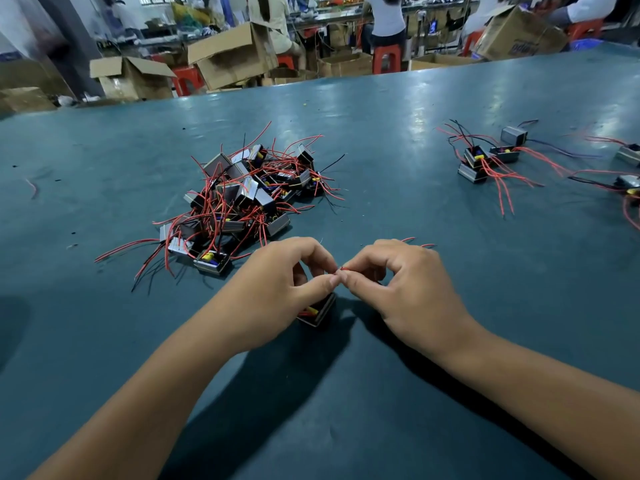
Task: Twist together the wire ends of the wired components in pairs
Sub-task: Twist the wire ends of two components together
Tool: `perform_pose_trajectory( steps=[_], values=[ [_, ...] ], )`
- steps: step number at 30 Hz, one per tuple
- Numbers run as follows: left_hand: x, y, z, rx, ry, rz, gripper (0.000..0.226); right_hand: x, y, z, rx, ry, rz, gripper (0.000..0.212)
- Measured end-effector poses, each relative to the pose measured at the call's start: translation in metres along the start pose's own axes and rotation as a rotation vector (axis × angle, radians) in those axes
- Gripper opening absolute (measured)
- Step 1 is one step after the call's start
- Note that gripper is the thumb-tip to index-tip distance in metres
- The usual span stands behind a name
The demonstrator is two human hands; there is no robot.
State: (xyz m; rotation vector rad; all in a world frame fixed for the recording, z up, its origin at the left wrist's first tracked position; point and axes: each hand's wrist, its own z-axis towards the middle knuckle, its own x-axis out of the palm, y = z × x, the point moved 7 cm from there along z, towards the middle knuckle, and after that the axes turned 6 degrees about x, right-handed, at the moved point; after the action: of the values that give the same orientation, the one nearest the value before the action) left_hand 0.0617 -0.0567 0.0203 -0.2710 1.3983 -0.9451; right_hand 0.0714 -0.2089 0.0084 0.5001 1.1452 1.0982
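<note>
My left hand [284, 282] and my right hand [405, 289] meet fingertip to fingertip low in the middle of the head view. Both pinch thin red wire ends [343, 269] between thumb and forefinger. Below the fingers sits a small boxy metal component [320, 311] with a yellow part inside, half hidden by my left hand. Two more red wire tips [420, 243] stick out behind my right hand. A tangled pile of like components [242, 195] with red and black wires lies to the upper left of my hands.
A smaller group of components [491, 157] with long red wires lies at the right, with more [628, 168] at the right edge. The dark green table [381, 126] stretches far ahead. Cardboard boxes [228, 53], red stools and seated people are beyond its far edge.
</note>
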Motion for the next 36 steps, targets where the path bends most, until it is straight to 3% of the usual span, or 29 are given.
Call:
perform_pose_trajectory(
  steps=[5, 15, 19, 23, 36],
  values=[
    [-0.002, 0.008, -0.001, 0.023, -0.048, 0.031, 0.009, -0.001, -0.003, -0.001, 0.038, 0.04, 0.014, 0.01],
    [-0.011, 0.011, -0.005, 0.096, 0.036, 0.029, 0.008, -0.004, 0.002, -0.002, -0.019, 0.112, -0.042, 0.007],
    [-0.025, 0.02, -0.005, 0.05, -0.114, -0.119, 0.015, -0.016, 0.009, 0.003, -0.086, 0.142, -0.054, 0.025],
    [-0.025, 0.026, -0.004, -0.006, -0.204, -0.073, 0.006, -0.026, -0.002, 0.017, -0.001, 0.043, 0.002, 0.014],
    [-0.002, 0.027, -0.001, -0.04, -0.215, -0.021, 0.013, -0.002, -0.006, 0.017, 0.12, 0.363, -0.031, 0.008]
  ],
)
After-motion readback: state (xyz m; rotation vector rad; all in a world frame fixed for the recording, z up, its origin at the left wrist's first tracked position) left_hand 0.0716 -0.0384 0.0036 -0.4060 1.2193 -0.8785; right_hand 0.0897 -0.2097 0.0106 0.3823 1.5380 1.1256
